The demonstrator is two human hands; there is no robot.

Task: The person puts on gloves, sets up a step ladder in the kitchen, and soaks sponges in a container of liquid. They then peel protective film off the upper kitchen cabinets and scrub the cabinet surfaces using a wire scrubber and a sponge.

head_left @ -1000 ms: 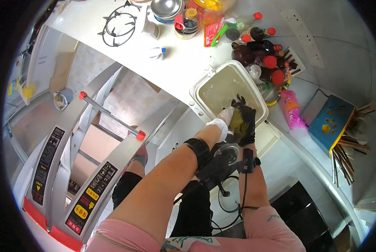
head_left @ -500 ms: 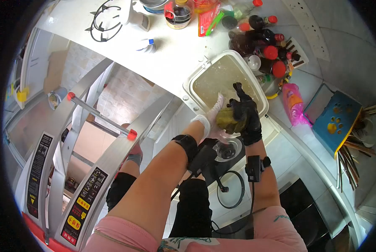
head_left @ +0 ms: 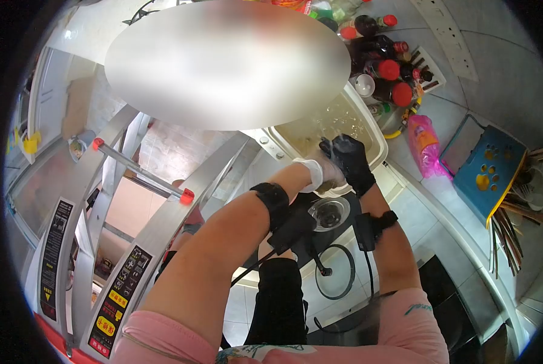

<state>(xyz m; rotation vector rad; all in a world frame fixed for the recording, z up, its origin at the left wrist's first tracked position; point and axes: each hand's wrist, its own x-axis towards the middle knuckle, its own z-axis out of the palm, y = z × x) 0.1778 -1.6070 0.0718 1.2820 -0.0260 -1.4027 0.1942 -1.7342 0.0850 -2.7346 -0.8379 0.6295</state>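
Both of my hands are together over the near side of a white basin (head_left: 375, 136) of cloudy water. My left hand (head_left: 327, 171), in a pale translucent glove, is partly behind my right and smeared by motion; its fingers cannot be made out. My right hand (head_left: 351, 162), in a black glove, has its fingers curled in against the left hand. Whatever lies between the hands is hidden. Just below them is a round metal drain (head_left: 329, 213).
Dark sauce bottles (head_left: 377, 70) with red caps crowd the basin's far right. A pink bag (head_left: 426, 145) and a blue holder with chopsticks (head_left: 486, 170) are at right. A metal ladder (head_left: 141, 170) stands at left. A pale blur (head_left: 223, 67) covers the counter's upper part.
The greenish-brown cloth-like thing between my hands no longer shows. My right hand has curled in and moved slightly down. The view has shifted, and a blur now covers the upper counter.
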